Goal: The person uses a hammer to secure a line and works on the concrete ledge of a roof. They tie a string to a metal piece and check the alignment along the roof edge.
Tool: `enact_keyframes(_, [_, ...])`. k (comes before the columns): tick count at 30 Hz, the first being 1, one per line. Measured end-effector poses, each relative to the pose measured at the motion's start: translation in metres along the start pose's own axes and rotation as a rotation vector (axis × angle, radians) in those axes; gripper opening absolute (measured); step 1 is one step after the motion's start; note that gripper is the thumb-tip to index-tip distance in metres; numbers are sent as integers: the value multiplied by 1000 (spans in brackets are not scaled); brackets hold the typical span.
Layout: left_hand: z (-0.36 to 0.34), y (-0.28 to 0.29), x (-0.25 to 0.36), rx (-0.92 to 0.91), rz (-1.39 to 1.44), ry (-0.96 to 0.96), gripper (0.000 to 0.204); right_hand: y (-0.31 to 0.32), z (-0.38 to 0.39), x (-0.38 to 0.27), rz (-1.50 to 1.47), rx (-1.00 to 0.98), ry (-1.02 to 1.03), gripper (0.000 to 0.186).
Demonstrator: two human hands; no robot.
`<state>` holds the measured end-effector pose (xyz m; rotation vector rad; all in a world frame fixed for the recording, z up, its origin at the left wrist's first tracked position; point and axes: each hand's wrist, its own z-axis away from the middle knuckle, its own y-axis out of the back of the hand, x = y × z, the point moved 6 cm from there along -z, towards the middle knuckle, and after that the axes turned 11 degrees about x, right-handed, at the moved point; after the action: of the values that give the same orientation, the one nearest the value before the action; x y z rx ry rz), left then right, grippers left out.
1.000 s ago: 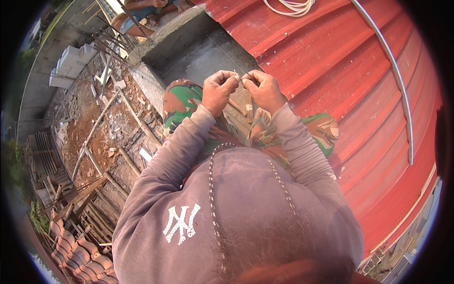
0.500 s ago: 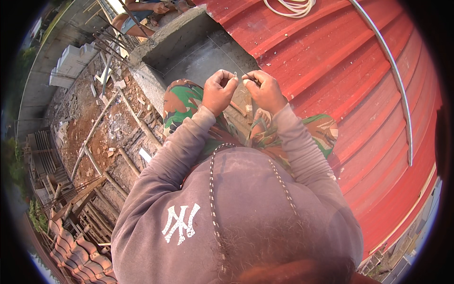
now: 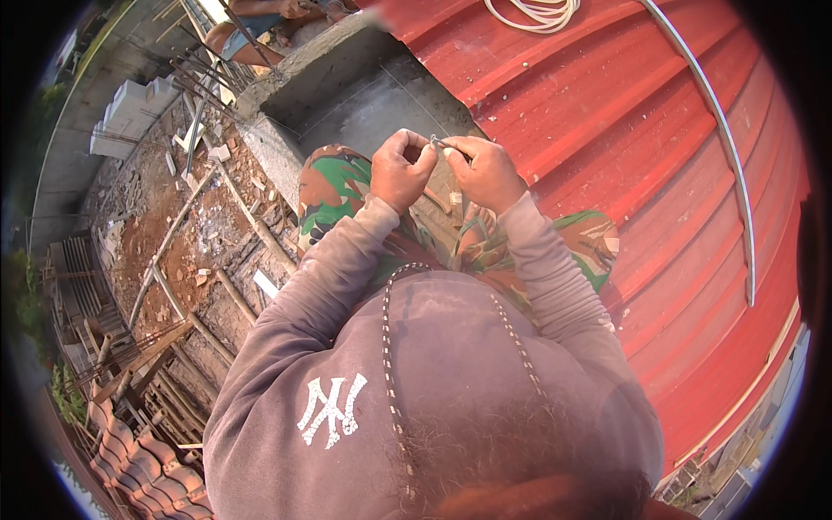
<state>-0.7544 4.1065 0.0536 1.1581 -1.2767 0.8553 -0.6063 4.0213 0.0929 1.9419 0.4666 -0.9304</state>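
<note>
In front of my knees, my left hand (image 3: 401, 171) is closed in a pinch between thumb and forefinger. At its fingertips shows a small pale loop (image 3: 434, 139), too tiny to tell its kind. My right hand (image 3: 487, 173) pinches a thin dark nail-like piece (image 3: 444, 144), whose tip meets the loop. Both hands are held close together, their fingertips almost touching. Beneath and beyond them lies a grey concrete basin (image 3: 322, 78) with thin lines across its floor. I sit with bent knees in camouflage trousers (image 3: 334, 186); a bare foot (image 3: 475, 230) shows between them.
Red ribbed metal roofing (image 3: 659, 173) slopes away on the right, with a coiled pale hose (image 3: 542, 16) and a long grey tube (image 3: 724, 130) on it. To the left, far below, are rubble, poles (image 3: 251, 221) and white blocks (image 3: 130, 117). Another person (image 3: 251, 35) sits at the top left.
My right fingertips have moved left toward my left ones, bringing the dark piece to the loop. My left hand has barely moved.
</note>
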Motion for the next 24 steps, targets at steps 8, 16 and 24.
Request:
enact_keyframes(8, [2,0,11,-5,-67,-112,14,-6,2,5,-104,1,-23,30])
enact_keyframes(16, [3,-4,13,-75,-45,-123,13,-13,4,19,-238,-99,-259,35])
enact_keyframes(24, [3,-5,1,-172,-21,-132,19,-15,7,1,-325,-140,-283,29])
